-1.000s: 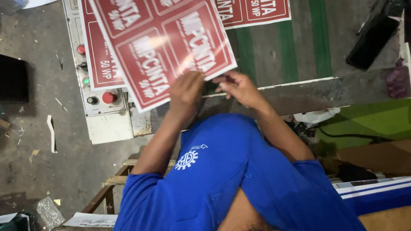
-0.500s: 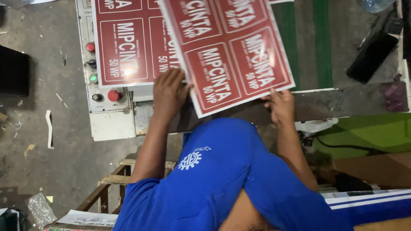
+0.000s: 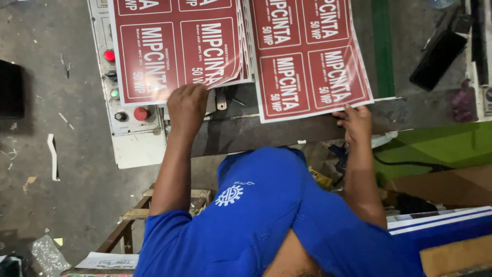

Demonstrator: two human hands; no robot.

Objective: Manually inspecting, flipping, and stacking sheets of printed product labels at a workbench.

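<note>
A stack of glossy red printed sheets [image 3: 174, 51] lies over a machine top at upper left. My left hand [image 3: 187, 106] presses on the stack's near edge, fingers curled on the top sheet. To the right, a separate red sheet [image 3: 307, 56] with several white-lettered label panels lies flat on the dark metal table [image 3: 266, 134]. My right hand [image 3: 355, 120] pinches that sheet's near right corner. My blue shirt [image 3: 266, 220] fills the bottom of the view.
A white control panel [image 3: 128, 115] with red and green buttons sits left of the stack. A wooden stool [image 3: 138, 213] stands below it. A black flat object [image 3: 438, 59] lies at upper right beside a green floor stripe [image 3: 383, 46]. Scraps litter the concrete floor [image 3: 51, 154].
The single red sheet has slid right, off the stack, and now lies flat beside it. My right hand went with its corner. My left hand has stayed on the stack.
</note>
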